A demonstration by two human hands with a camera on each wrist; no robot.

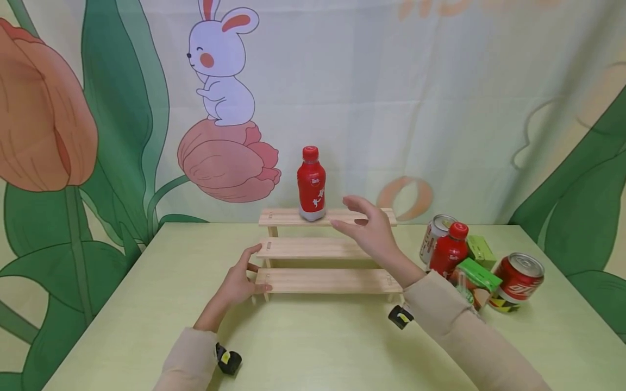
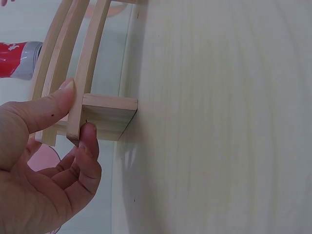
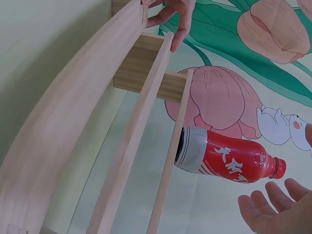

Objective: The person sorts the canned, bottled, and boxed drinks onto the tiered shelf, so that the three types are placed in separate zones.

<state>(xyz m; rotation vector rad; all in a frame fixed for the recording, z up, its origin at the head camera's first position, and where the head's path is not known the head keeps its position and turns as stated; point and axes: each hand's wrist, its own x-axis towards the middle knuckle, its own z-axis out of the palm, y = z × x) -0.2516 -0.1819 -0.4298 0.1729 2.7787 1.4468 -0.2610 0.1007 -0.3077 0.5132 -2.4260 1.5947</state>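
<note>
A three-tier wooden step rack (image 1: 308,248) stands at the back of the table. On its top board, left of the middle, a red plastic bottle (image 1: 311,187) with a red cap and pale base stands upright. My left hand (image 1: 238,282) holds the rack's left end; in the left wrist view its thumb and a finger pinch the end of the front board (image 2: 87,63). To the right of the bottle, my right hand (image 1: 373,232) is held with fingers spread and nothing in them. The right wrist view shows its fingers (image 3: 278,195) apart from the bottle (image 3: 234,156).
Right of the rack, a second red bottle (image 1: 449,251), a silver can (image 1: 430,239), a red can (image 1: 519,279), a green-topped carton (image 1: 476,279) and a green box (image 1: 481,251) stand close together on the table (image 1: 313,347). A printed curtain (image 1: 362,98) hangs behind.
</note>
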